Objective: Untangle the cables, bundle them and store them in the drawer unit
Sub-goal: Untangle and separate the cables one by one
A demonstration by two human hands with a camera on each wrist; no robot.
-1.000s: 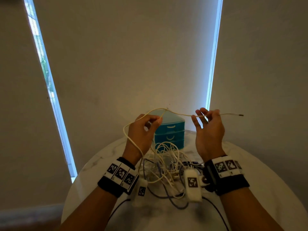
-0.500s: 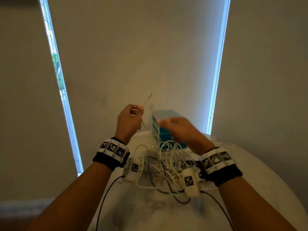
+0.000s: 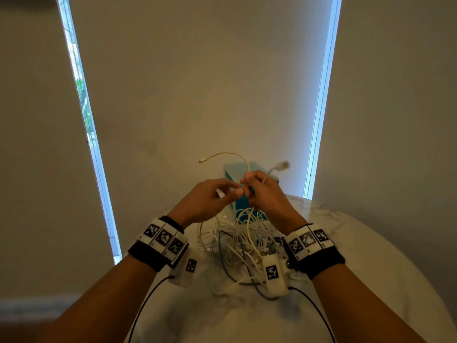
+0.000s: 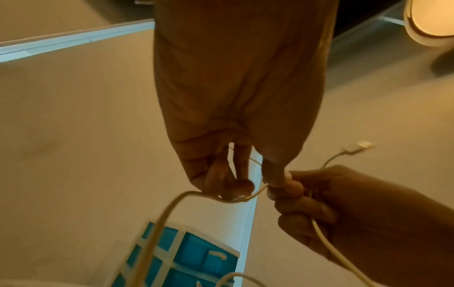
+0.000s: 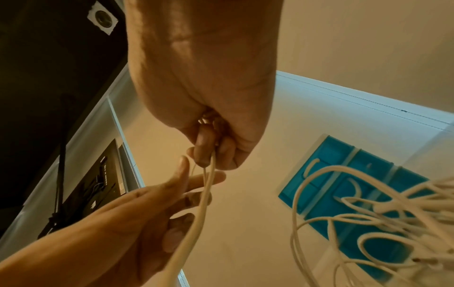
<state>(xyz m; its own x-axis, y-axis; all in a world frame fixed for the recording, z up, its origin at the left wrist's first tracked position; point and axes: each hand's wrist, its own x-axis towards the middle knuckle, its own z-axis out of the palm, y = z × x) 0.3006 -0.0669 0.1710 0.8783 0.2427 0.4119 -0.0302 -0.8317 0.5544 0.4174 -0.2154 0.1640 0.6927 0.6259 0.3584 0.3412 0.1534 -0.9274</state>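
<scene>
**Operator:** Worktop (image 3: 371, 243) condition at the near edge?

**Inspector:** Round, white, marble-patterned. Both forearms cross the near edge. Each wrist carries a black band with square coded markers and a small white camera module; a dark lead runs from each module back toward the near edge.

**Operator:** Cable location?

**Inspector:** Tangled cable pile (image 3: 237, 243) lies at the middle of the worktop, between the wrists. It consists mainly of white leads, with at least one dark blue lead looped through them.

**Operator:** State of each hand?

**Inspector:** Both are raised above the pile and meet there. Right hand (image 3: 265, 194) is closed around the cream cable (image 3: 243, 164); the right wrist view shows its fingers curled with the strand running out below them. Left hand (image 3: 210, 196) pinches the same cable between thumb and fingertips, just beside the right hand; its remaining fingers are partly extended.

**Operator:** Cable routing?

**Inspector:** From the grip one end arcs upward and to the left, ending in a small connector (image 3: 202, 160). A second, blurred plug end (image 3: 280, 166) projects above the right hand. Below the hands the strand drops into the pile.

**Operator:** Storage unit?

**Inspector:** Blue drawer unit (image 3: 241, 203) stands at the far edge of the worktop, behind the hands and mostly hidden by them. Whether its drawers are shut cannot be told. Behind it hang pale window blinds (image 3: 197, 82).
</scene>
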